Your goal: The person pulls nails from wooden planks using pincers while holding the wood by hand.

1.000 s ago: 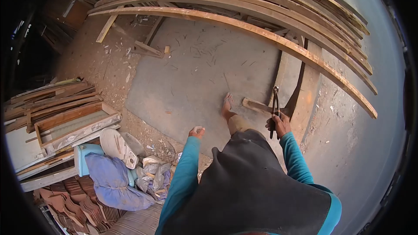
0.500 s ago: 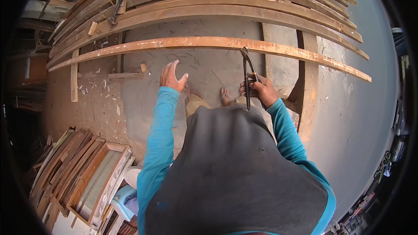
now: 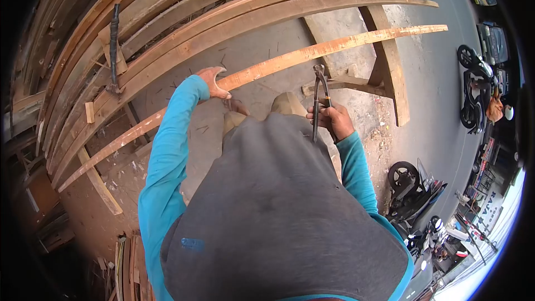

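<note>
Long, rough brown boards [image 3: 312, 5] lay side by side beyond a reddish-brown, paint-flecked plank [image 3: 301, 56], with a black-handled hammer [image 3: 114, 39] across them. A brown wooden support [image 3: 393, 78] stood under the plank's right part. The left hand [image 3: 212, 82] reached forward, thumb and fingers astride the plank; whether they pressed it could not be told. The right hand [image 3: 339, 122] clasped black-handled metal pincers [image 3: 316, 107], head pointing forward, near the plank.
</note>
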The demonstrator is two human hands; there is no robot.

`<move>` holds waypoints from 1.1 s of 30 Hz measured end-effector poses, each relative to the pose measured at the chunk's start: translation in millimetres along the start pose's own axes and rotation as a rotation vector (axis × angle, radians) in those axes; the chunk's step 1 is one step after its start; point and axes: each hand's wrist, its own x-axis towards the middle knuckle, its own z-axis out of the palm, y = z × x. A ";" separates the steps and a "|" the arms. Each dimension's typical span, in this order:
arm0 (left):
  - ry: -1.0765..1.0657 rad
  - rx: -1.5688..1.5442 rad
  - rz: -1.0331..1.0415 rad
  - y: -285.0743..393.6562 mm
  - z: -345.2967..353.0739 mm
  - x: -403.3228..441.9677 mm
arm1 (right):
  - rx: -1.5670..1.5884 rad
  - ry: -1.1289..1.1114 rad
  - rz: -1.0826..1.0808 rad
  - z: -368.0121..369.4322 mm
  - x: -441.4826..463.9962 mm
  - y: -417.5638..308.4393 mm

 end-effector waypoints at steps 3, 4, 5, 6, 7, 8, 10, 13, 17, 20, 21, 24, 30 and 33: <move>-0.081 -0.061 0.055 -9.1 19.7 11.7 | 0.031 0.040 0.010 15.0 -9.6 9.5; -0.093 -0.030 0.042 -10.2 24.0 12.2 | 0.032 0.047 0.019 19.9 -10.7 11.2; -0.099 -0.032 0.047 -11.3 25.9 12.8 | 0.023 0.057 0.032 23.2 -9.6 11.4; -0.073 -0.057 0.003 -7.4 25.9 9.6 | 0.011 0.068 0.044 23.8 -8.4 11.7; -0.052 -0.086 -0.044 -2.6 29.0 5.8 | 0.006 0.073 0.055 24.0 -8.0 12.2; -0.062 -0.094 -0.049 3.6 30.5 1.4 | 0.009 0.063 0.062 24.8 -7.8 10.9; -0.029 -0.021 -0.091 11.5 30.4 -8.6 | 0.026 0.040 0.080 26.0 -8.1 11.4; 0.175 0.127 -0.031 10.4 51.7 -15.5 | -0.025 0.026 0.050 19.4 -1.3 14.6; 0.261 0.157 -0.048 14.5 59.4 -19.7 | -0.083 0.004 0.035 14.1 -3.5 24.1; 0.266 0.153 -0.037 15.4 61.1 -23.5 | -0.258 -0.115 0.064 19.6 -5.4 24.5; 0.300 0.166 -0.038 16.5 62.2 -23.1 | -0.295 -0.154 0.037 24.6 -4.2 26.9; 0.348 0.187 -0.033 15.5 71.5 -25.7 | -0.477 -0.270 -0.011 37.3 7.8 36.1; 0.420 0.246 -0.034 17.8 81.5 -25.4 | -0.767 -0.205 -0.167 86.3 12.2 48.0; 0.415 0.245 -0.025 17.4 83.3 -26.7 | -0.919 -0.054 -0.291 113.8 7.3 74.5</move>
